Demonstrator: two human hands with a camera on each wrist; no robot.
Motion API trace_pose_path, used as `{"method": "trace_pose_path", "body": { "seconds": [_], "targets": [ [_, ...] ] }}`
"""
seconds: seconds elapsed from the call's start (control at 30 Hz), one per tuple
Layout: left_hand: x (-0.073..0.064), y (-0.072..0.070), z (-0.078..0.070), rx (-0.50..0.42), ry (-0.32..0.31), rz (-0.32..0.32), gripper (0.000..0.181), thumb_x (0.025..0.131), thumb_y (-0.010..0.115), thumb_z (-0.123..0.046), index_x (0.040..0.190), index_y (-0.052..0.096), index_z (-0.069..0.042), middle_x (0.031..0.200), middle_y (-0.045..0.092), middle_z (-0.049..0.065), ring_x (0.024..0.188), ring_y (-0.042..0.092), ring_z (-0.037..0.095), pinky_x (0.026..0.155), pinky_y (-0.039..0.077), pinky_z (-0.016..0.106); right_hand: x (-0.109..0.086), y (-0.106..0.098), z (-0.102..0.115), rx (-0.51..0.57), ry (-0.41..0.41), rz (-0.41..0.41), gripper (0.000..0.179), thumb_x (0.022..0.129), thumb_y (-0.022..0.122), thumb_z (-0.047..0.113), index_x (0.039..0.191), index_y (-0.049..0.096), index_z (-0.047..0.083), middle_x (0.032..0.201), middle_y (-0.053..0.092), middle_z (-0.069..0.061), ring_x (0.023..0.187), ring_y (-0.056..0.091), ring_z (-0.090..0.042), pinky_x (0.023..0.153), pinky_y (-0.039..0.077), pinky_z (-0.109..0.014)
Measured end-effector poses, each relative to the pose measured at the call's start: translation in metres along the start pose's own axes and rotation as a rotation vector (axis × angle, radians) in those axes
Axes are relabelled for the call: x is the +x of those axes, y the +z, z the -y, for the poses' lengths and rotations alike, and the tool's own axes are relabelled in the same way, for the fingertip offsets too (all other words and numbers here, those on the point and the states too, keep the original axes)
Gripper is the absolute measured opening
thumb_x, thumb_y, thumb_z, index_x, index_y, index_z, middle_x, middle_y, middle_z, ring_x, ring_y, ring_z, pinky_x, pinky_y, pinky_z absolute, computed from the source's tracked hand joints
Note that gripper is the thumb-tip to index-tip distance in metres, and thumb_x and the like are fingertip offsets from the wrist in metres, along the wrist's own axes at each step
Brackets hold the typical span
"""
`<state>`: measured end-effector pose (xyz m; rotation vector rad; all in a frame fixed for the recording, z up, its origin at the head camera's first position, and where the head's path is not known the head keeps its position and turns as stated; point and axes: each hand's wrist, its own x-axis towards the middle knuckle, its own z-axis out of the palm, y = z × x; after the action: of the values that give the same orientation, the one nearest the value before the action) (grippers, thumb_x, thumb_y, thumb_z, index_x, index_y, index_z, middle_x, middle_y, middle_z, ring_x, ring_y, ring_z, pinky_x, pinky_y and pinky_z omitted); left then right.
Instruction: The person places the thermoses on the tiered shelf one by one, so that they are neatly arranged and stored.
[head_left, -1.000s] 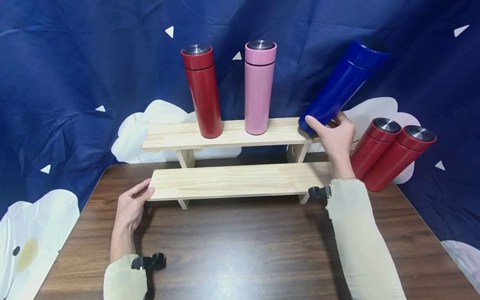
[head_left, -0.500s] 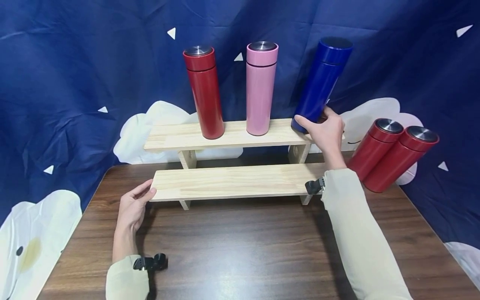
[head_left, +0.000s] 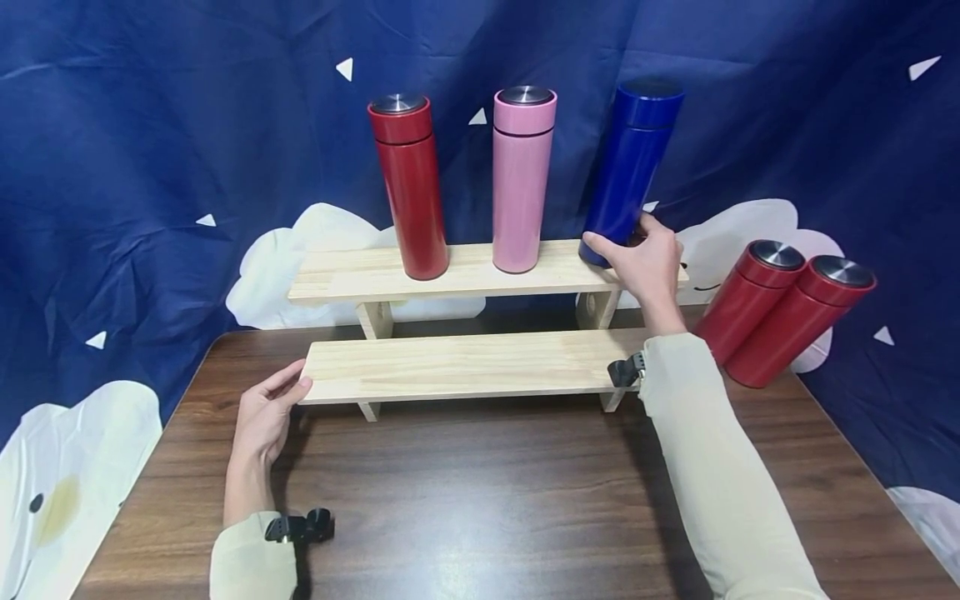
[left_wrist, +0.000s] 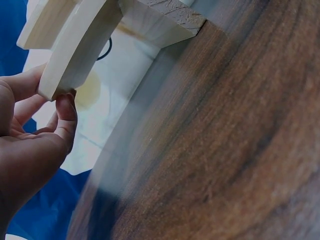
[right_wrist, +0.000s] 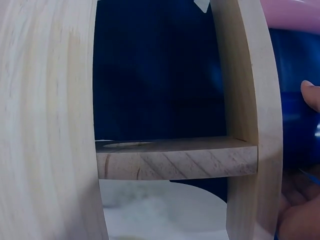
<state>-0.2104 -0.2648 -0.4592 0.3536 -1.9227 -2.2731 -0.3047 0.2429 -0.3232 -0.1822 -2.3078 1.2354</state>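
Near its base, my right hand (head_left: 647,262) grips a blue thermos bottle (head_left: 633,167) at the right part of the upper board of a two-tier wooden shelf (head_left: 465,364). The bottle stands almost upright, leaning slightly right. In the right wrist view the fingers curl round the blue bottle (right_wrist: 300,117) at the edge. Left of it on the same board stand a pink thermos bottle (head_left: 520,192) and a red thermos bottle (head_left: 411,196). My left hand (head_left: 262,412) pinches the left end of the lower board; the left wrist view shows thumb and fingers on the board end (left_wrist: 62,75).
Two more red thermos bottles (head_left: 750,292) stand side by side on the brown wooden table (head_left: 465,492), right of the shelf. A dark blue cloth (head_left: 187,125) with white shapes hangs behind the table.
The blue bottle has swung from a strong rightward tilt to nearly upright, moving left with my right hand. My left hand stays on the lower board's end.
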Motion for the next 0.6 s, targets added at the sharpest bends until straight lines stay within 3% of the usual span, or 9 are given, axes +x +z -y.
{"method": "trace_pose_path", "body": {
  "seconds": [0.6],
  "targets": [
    [-0.001,0.0,-0.0006,0.014,-0.019,-0.01,0.056,0.091,0.075,0.0,0.139,0.051,0.012,0.111,0.066,-0.004,0.112,0.055,0.013,0.093,0.047,0.014,-0.0034,0.0016,-0.0026,-0.019,-0.003,0.034,0.084,0.08,0.08,0.055,0.144,0.054,0.008,0.133,0.064,-0.016,0.117,0.061,-0.031,0.103,0.047,-0.046]
  ]
}}
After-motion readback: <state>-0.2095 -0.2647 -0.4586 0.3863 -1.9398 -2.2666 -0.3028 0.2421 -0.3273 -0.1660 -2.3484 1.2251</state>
